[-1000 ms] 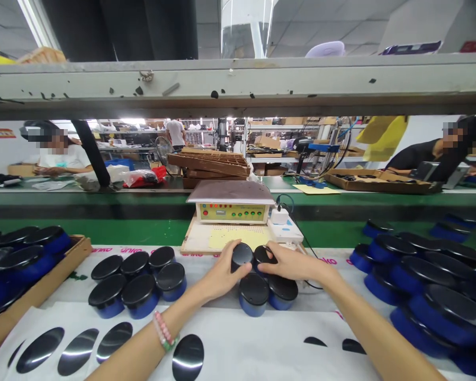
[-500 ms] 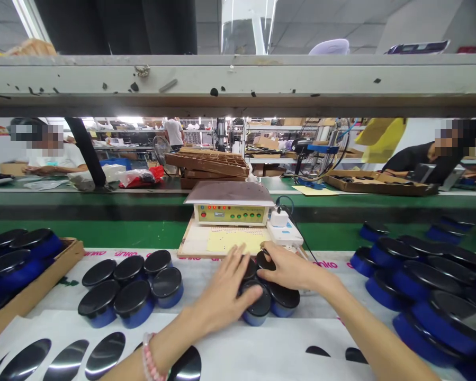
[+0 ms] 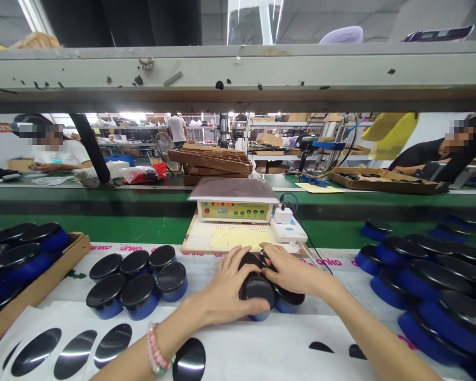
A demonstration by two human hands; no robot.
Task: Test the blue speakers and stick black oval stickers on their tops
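Blue cups (image 3: 259,287) sit between the hands (image 3: 226,288) — near the paper edge (image 3: 289,324).

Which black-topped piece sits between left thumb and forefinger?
The central cluster's front-left piece: the left hand spans it, thumb across its near side. The cluster's others sit behind it or rightward.

Cups left hand (image 3: 232,286) around clustered black-topped blue cylinders (image 3: 259,288), lays right hand (image 3: 291,270) on the same cluster, before a button-panelled control box (image 3: 238,211).
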